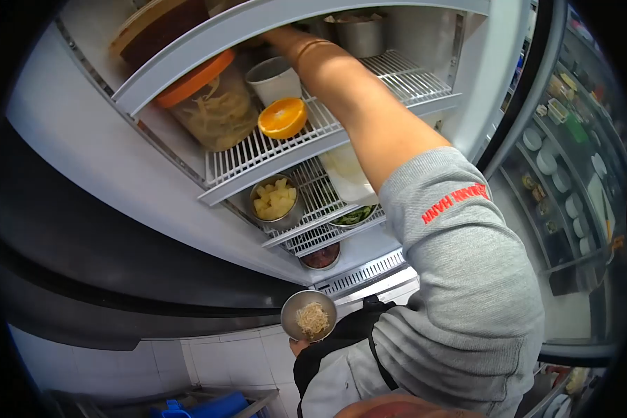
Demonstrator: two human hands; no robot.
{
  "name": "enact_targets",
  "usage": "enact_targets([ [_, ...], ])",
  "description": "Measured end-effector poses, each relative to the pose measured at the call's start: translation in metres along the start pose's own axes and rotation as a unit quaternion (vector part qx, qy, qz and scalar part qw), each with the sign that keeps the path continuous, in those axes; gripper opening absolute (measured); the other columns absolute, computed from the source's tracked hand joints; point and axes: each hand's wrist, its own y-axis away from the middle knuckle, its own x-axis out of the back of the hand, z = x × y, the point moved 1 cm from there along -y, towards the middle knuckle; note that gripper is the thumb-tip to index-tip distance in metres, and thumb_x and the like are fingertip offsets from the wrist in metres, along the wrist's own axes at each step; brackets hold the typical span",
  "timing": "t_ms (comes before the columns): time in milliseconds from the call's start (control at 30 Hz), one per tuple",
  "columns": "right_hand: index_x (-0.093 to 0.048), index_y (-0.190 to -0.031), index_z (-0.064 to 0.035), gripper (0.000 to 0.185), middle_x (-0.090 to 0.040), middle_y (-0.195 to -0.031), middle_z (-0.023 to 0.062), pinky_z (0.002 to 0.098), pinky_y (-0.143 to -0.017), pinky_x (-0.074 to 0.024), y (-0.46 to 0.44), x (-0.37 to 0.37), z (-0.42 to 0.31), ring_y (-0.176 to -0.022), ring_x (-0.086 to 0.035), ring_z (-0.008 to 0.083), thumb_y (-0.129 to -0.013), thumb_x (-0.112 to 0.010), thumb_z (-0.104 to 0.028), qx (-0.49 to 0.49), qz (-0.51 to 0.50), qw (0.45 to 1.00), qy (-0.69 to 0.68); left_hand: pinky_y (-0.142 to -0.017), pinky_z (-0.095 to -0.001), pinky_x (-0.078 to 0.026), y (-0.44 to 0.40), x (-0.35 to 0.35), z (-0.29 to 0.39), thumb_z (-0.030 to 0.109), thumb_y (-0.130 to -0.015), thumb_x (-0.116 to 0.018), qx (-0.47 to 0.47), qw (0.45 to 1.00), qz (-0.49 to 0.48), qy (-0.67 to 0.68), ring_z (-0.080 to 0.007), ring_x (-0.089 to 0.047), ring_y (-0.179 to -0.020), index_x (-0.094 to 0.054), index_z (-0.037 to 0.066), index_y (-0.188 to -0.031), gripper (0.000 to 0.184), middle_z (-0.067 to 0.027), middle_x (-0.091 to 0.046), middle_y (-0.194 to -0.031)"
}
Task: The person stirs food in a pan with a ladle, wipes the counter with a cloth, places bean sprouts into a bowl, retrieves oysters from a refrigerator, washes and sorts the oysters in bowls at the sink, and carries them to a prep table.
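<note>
Low in front of my body, my left hand [299, 346] grips the underside of a metal bowl [288, 317]. In it lies a clump of pale, thin strands [313, 319] resembling bean sprouts. My right arm stretches up into an open fridge, and my right hand [280, 36] is mostly hidden behind a shelf's front edge; its fingers do not show. Below and beside that hand stand a white tub [272, 78] and a halved orange [283, 118], cut face outward. An orange-lidded clear container [212, 111] with pale strips inside stands to their left.
Wire shelves [240, 161] hold a pot of pale yellow chunks [274, 200], a bowl of greens [355, 217] and a bowl of dark red food [321, 256]. A metal container [361, 36] stands up right. The glass door [571, 209] swings out at right.
</note>
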Motion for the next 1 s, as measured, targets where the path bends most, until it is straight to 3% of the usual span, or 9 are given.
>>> enact_targets([
  [300,-0.061,-0.102,0.0020,0.034,-0.064,-0.094,0.0220,0.0425,-0.076,-0.0478,-0.002,0.017,0.018,-0.086,-0.062,0.0339,-0.084,-0.058,-0.027,-0.044,0.120,0.974,-0.187,-0.056,-0.0430,-0.061,0.020,-0.010,0.044,0.013,-0.083,-0.059,0.015,1.000,-0.009,-0.011,-0.0385,-0.066,-0.081,-0.036,-0.005,-0.127,0.053,-0.0282,-0.056,-0.108],
  [500,-0.061,-0.101,0.0017,0.032,-0.064,-0.092,0.0208,0.0417,-0.073,-0.0476,-0.006,0.026,0.033,-0.083,-0.062,0.0324,-0.084,-0.059,-0.025,-0.093,0.208,0.921,-0.317,-0.055,-0.0414,-0.060,0.000,-0.024,0.048,0.017,-0.085,-0.057,0.008,0.996,-0.085,-0.034,-0.0370,-0.067,-0.080,-0.035,-0.005,-0.126,0.051,-0.0275,-0.057,-0.108],
  [633,-0.061,-0.100,0.0014,0.030,-0.064,-0.091,0.0200,0.0412,-0.070,-0.0475,-0.004,0.025,0.031,-0.081,-0.062,0.0314,-0.084,-0.059,-0.024,-0.111,0.253,0.886,-0.372,-0.053,-0.0406,-0.060,0.002,-0.027,0.047,0.016,-0.086,-0.055,0.042,0.997,-0.053,-0.038,-0.0358,-0.067,-0.077,-0.036,-0.004,-0.125,0.048,-0.0270,-0.058,-0.106],
  [1000,-0.061,-0.097,0.0007,0.026,-0.063,-0.088,0.0178,0.0397,-0.064,-0.0471,-0.004,0.011,0.013,-0.076,-0.062,0.0287,-0.083,-0.061,-0.021,-0.141,0.357,0.774,-0.503,-0.049,-0.0409,-0.059,-0.005,-0.025,0.043,0.008,-0.082,-0.049,0.040,0.994,-0.082,-0.052,-0.0373,-0.067,-0.070,-0.036,-0.004,-0.124,0.046,-0.0278,-0.058,-0.104],
])
